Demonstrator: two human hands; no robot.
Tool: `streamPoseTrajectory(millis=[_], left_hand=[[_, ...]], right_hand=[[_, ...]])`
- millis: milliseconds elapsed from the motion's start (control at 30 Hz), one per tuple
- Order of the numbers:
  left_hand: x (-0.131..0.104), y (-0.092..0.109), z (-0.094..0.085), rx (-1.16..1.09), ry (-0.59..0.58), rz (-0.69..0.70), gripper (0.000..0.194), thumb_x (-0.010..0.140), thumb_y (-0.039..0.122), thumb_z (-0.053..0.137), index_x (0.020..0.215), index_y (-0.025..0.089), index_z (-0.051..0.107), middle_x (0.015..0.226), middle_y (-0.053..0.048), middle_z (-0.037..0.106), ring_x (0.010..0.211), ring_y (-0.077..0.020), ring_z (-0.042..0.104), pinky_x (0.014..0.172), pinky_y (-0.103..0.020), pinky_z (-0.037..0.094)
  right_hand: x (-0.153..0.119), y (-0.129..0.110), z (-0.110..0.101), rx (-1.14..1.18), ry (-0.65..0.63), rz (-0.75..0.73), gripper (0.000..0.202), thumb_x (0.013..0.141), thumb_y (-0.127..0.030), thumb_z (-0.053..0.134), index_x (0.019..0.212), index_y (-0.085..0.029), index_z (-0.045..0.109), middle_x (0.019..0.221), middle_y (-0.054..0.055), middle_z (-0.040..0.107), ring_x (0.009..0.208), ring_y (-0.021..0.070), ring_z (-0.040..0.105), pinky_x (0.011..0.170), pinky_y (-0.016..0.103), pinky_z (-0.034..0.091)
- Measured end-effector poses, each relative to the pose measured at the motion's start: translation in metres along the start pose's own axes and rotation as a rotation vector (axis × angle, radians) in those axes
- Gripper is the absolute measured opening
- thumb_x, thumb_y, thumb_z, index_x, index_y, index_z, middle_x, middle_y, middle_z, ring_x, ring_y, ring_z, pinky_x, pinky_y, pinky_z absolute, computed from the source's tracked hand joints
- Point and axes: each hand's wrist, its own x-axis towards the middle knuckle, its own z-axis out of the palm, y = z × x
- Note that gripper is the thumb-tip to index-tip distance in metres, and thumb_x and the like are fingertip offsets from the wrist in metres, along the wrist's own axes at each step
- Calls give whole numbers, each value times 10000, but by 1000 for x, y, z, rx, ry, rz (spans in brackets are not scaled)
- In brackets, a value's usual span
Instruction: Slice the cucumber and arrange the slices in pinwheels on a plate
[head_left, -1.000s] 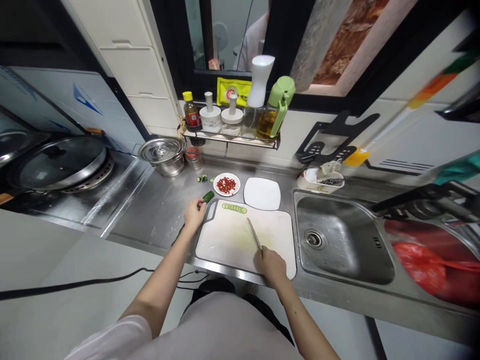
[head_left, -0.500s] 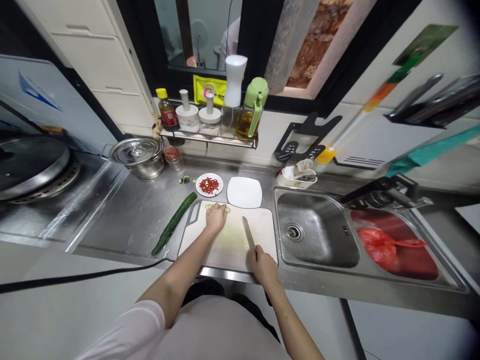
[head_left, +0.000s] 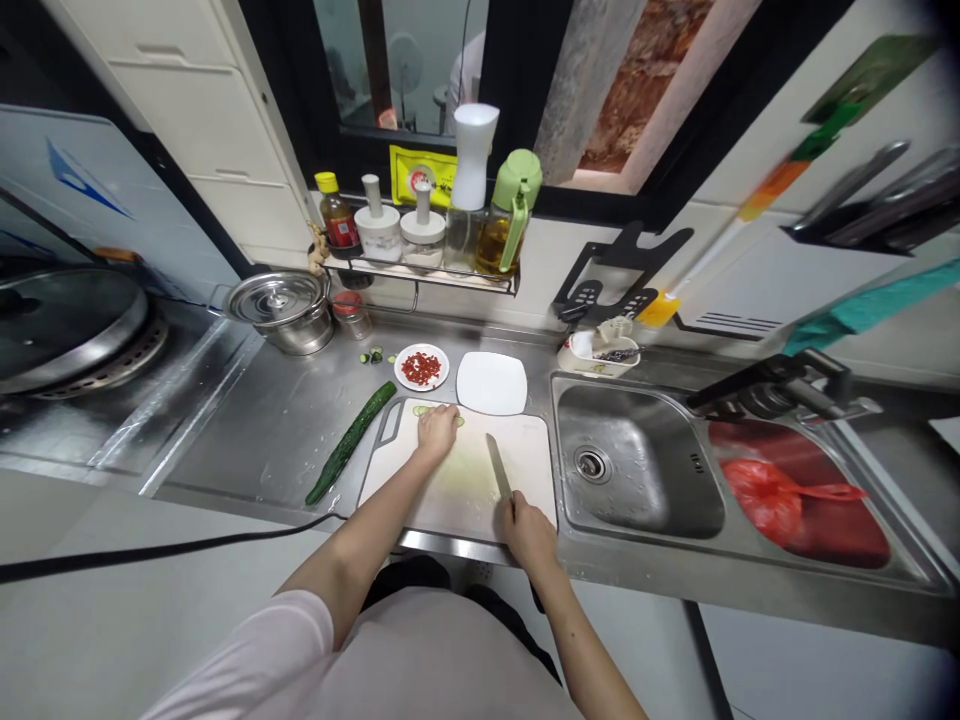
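Note:
My left hand [head_left: 437, 432] is at the far side of the white cutting board [head_left: 457, 505], its fingers curled down over pale green cucumber slices [head_left: 420, 410]. A few slices peek out on either side; those beneath the palm are hidden. In my right hand [head_left: 529, 530] is a kitchen knife [head_left: 496, 462], held by its handle low over the board's right part, the blade pointing away from me. Left of the board lies a whole dark green cucumber [head_left: 351, 443]. Just beyond the board is a bare white square plate [head_left: 492, 382].
A small plate [head_left: 400, 381] holds chopped red pieces, with cucumber ends [head_left: 375, 355] beside it. A lidded steel pot [head_left: 292, 325] stands at the back left. To the right is the sink [head_left: 637, 460], and a red bag [head_left: 765, 500] sits in its second basin. Seasoning bottles line a wall rack [head_left: 450, 275].
The whole view has shifted slightly. My left hand has edged a little to the right over the slices, while the knife in my right hand has hardly moved.

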Motion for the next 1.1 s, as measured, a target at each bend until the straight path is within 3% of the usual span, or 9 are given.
streamPoseTrajectory(millis=[267,467,700,1100], left_hand=[[-31,-9,-7,-342,-95,-230,117,836,317,614,927,269,669,911,26,722,838,-149,637,743,-255,422],[-49,-31,-5,-351,-101,-302,123,808,233,601,891,270,685,873,28,727,849,-148,644,746,-253,423],[-47,-43,-3,-269,-46,-247,204,808,208,580,982,262,673,948,7,718,934,-173,630,789,-268,424],[-40,-43,-3,-221,-78,-325,150,795,276,613,936,289,661,939,19,729,963,-192,634,855,-321,393]], right_hand=[[-1,-1,-3,-24,-18,-8,367,994,-321,245,1123,-173,554,984,124,704,943,235,658,738,301,399],[0,-4,-5,-50,-18,-96,397,1008,-366,221,1123,-189,558,966,111,704,940,229,654,744,299,395],[-7,-21,-13,-110,-54,-237,362,1013,-383,260,1099,-199,559,962,107,700,935,222,658,754,289,392],[-6,-36,-11,-139,-44,-294,373,1012,-354,259,1094,-186,582,971,122,707,960,232,660,786,304,410]])
